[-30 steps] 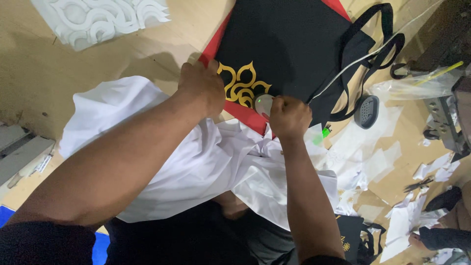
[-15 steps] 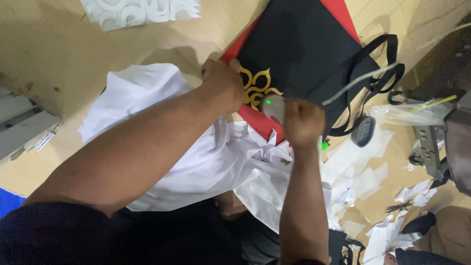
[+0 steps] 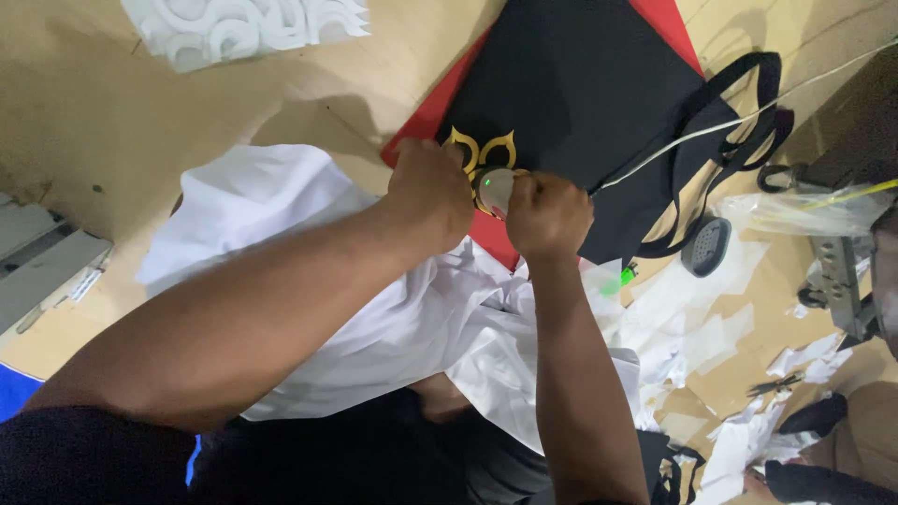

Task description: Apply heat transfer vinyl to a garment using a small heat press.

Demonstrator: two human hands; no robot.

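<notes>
The right hand (image 3: 547,213) is clamped around a small grey rounded tool with a green light (image 3: 493,187), pressed onto a gold cut-out ornament (image 3: 479,150) at the near corner of a black fabric sheet (image 3: 575,84) lying on a red board (image 3: 426,117). The left hand (image 3: 430,194) rests beside it, fingers curled down on the ornament's edge; whether it grips anything is hard to tell. A thin white cord (image 3: 739,117) runs off to the right. Crumpled white cloth (image 3: 281,234) lies under both forearms.
</notes>
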